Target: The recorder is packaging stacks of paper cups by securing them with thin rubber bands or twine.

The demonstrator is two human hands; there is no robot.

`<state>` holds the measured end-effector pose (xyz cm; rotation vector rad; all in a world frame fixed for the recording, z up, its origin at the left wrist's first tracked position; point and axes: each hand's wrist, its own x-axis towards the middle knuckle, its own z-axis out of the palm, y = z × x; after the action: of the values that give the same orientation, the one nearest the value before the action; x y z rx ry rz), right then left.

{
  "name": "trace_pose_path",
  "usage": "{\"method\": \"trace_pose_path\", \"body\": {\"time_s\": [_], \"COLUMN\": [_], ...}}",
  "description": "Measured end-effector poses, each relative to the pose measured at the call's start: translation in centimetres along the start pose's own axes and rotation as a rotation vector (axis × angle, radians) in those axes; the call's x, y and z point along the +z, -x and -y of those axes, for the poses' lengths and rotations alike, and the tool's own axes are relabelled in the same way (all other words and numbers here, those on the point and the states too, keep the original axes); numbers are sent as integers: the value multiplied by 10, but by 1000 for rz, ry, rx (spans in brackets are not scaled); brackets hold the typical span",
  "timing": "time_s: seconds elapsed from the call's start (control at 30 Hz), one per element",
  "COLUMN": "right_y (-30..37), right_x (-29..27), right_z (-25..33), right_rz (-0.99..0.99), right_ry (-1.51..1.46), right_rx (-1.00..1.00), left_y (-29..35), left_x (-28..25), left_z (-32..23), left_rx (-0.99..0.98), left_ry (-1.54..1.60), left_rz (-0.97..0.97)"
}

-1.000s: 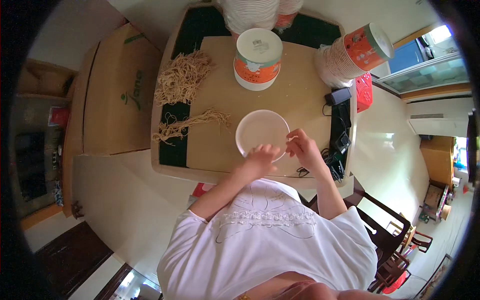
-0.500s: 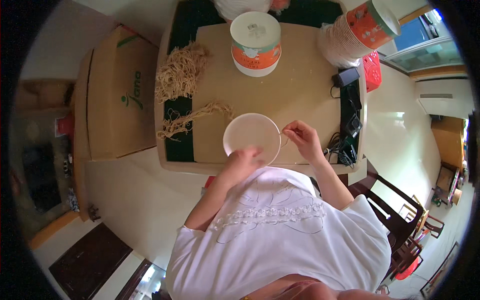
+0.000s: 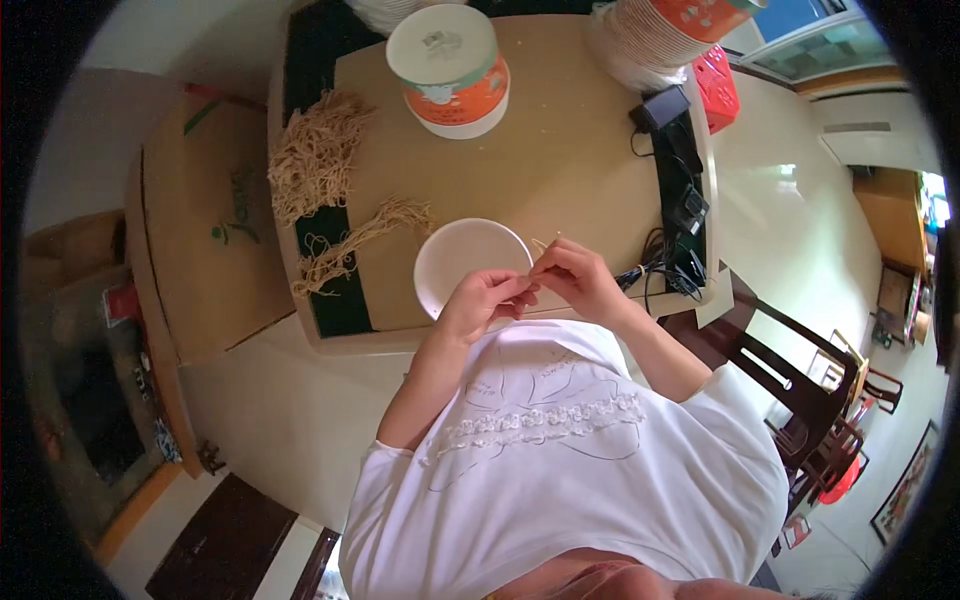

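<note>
Over the near edge of the table, my left hand (image 3: 490,302) and my right hand (image 3: 577,283) meet fingertip to fingertip. Both are closed in a pinch. A thin beige string (image 3: 540,244) pokes out above the right fingers, so that hand grips it. What the left fingers hold is too small to make out. Just behind and left of the hands, a white paper tub (image 3: 462,257) stands with its open mouth up; its near right rim is partly hidden by my hands.
Loose beige string lies in a tangled heap (image 3: 318,160) and a thinner bundle (image 3: 372,235) on the left. An orange-and-white tub (image 3: 455,88) stands upside down at the back. Stacked tubs (image 3: 650,45) lean at back right. A black adapter (image 3: 661,107) and cables (image 3: 655,262) line the right edge.
My left hand has left the tub's mouth and come right to meet the right hand. My right hand has moved slightly left, still with the string. The whole view has shifted.
</note>
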<state>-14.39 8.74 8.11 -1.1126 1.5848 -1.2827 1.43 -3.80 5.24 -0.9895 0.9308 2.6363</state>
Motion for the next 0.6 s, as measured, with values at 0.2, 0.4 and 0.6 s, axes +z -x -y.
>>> {"method": "trace_pose_path", "body": {"time_s": [0.2,0.4,0.6], "right_y": [3,0,-19], "right_x": [-7,-10,-22], "right_z": [-5,-3,-47], "right_rz": [74,40,-40], "right_ry": [122,92,245], "right_rx": [53,118,4], "left_y": [-1,-5,-22], "left_x": [3,-10,-17], "left_z": [1,7,15], "left_rx": [105,217,309], "left_ry": [-165,-248,-654], "left_rz": [-117,-178,-490]}}
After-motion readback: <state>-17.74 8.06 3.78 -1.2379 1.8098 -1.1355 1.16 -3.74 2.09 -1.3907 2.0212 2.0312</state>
